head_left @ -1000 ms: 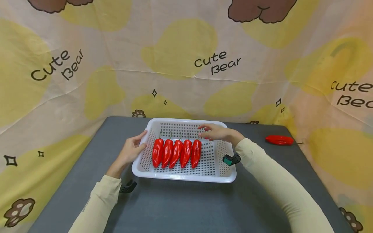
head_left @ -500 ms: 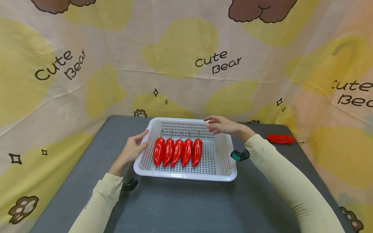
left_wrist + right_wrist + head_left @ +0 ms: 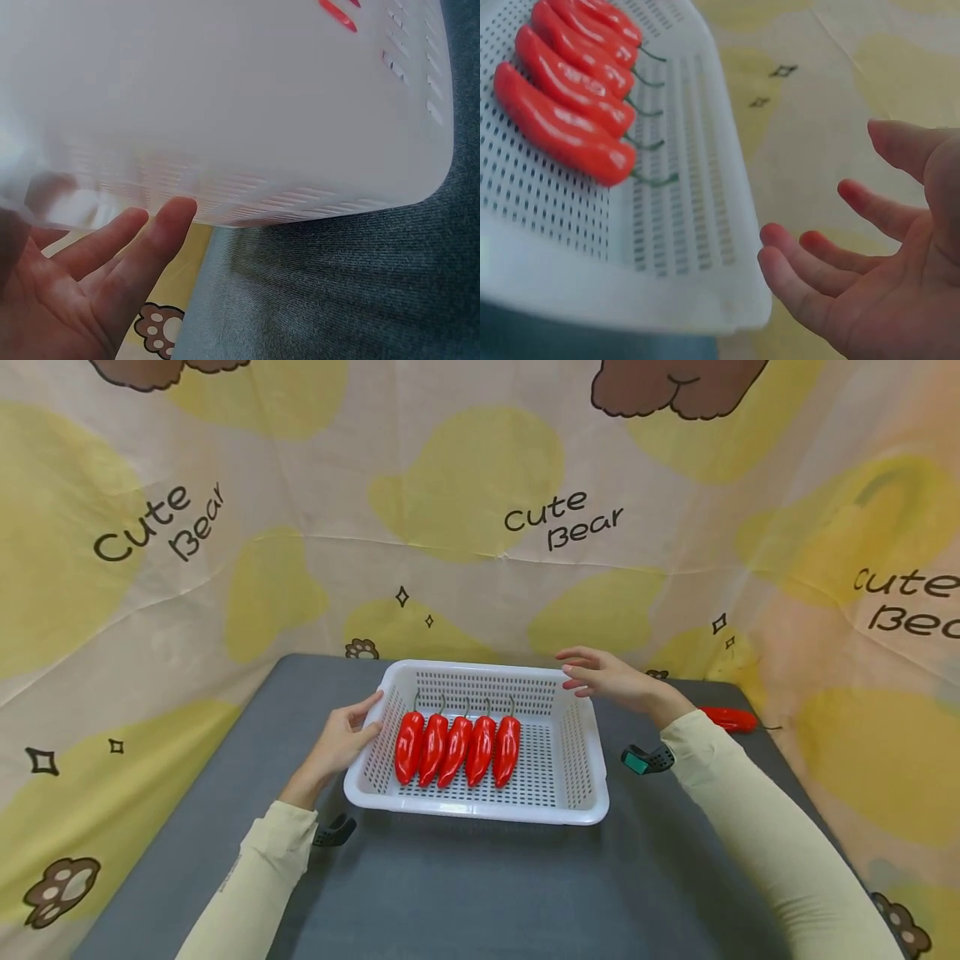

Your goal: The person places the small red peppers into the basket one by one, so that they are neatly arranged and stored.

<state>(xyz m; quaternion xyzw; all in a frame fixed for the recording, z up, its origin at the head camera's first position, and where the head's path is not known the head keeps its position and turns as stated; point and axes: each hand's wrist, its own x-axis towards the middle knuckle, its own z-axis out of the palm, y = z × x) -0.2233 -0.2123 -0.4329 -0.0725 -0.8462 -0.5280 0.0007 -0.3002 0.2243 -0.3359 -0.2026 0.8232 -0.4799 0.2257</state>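
Note:
A white perforated plastic basket [image 3: 468,811] is at the far middle of the table. Several glossy red chili peppers [image 3: 456,753] lie side by side in its left and middle part, green stems toward the back. My left hand [image 3: 336,750] holds the basket's left rim; in the left wrist view its fingers [image 3: 154,236] lie against the outer wall. Near the back right corner of the basket, my right hand [image 3: 611,680] hovers with spread, slightly bent fingers. It holds nothing, and the right wrist view shows its fingertips [image 3: 774,266] close to the rim.
Another red chili pepper [image 3: 729,719] rests on the grey table [image 3: 465,893] near its right edge, partly covered by my right sleeve. A printed cloth [image 3: 450,485] hangs right behind the table and along its sides.
My right hand has moved from above the rightmost pepper in the row to the right, out to the basket's back right corner. The left hand keeps its hold; the peppers stay in their row.

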